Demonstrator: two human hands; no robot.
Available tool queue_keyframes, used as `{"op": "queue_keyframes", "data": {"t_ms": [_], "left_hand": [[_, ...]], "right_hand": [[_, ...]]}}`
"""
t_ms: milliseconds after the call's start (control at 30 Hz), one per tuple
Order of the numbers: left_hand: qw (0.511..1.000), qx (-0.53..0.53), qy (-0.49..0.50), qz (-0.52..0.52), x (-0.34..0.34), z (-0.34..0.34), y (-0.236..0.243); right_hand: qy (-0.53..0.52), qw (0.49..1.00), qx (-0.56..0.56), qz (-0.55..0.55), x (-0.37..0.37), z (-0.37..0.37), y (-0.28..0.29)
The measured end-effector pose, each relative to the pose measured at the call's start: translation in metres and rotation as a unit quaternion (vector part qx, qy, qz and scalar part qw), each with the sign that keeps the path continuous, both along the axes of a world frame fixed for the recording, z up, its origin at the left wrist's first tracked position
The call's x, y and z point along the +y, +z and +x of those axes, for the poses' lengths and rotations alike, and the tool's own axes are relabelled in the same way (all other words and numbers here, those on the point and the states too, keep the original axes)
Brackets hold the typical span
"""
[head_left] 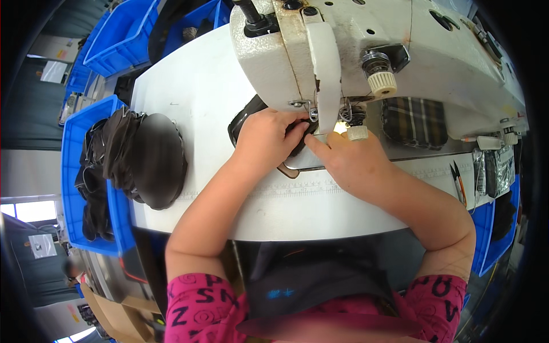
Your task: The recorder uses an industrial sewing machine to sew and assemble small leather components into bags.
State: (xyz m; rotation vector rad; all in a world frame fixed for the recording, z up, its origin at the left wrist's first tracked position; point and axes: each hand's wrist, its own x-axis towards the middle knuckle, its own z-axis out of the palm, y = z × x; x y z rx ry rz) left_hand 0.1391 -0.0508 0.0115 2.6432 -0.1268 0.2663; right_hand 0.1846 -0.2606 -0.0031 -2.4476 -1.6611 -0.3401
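Observation:
A dark fabric piece (245, 119) with a pale-edged rim lies under the head of a white sewing machine (366, 34). My left hand (265, 137) is closed on it, thumb and fingers pinched together just left of the presser area. From the other side, my right hand (353, 163) holds its right edge close to the needle, with one digit pointing at the left fingertips. The machine's white lever and knob cover part of the right fingers, and the needle itself is hidden. A small lit lamp (341, 127) glows beside the right hand.
Stacked dark fabric pieces (157, 160) lie at the left, by a blue bin (117, 211) holding more. A plaid fabric piece (414, 121) sits under the machine arm. Orange-handled snips (459, 184) and a clear plastic packet (498, 171) are at the right. More blue bins (121, 37) stand behind.

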Motion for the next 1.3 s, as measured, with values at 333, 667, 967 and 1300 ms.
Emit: {"op": "queue_keyframes", "data": {"t_ms": [333, 667, 967, 1300], "left_hand": [[0.992, -0.093, -0.065, 0.061, 0.005, 0.0, -0.008], [0.998, -0.03, -0.044, 0.021, 0.006, 0.006, -0.009], [1.0, 0.001, -0.029, 0.001, 0.006, 0.005, -0.01], [0.999, 0.028, 0.039, -0.004, 0.0, 0.001, -0.008]], "right_hand": [[0.01, 0.999, 0.028, -0.027, 0.005, 0.001, 0.004], [0.034, 0.999, 0.026, -0.015, 0.004, 0.001, 0.002], [0.022, 0.997, 0.056, -0.05, 0.003, -0.001, 0.002], [0.016, 0.999, 0.017, -0.027, 0.005, -0.001, -0.001]]}}
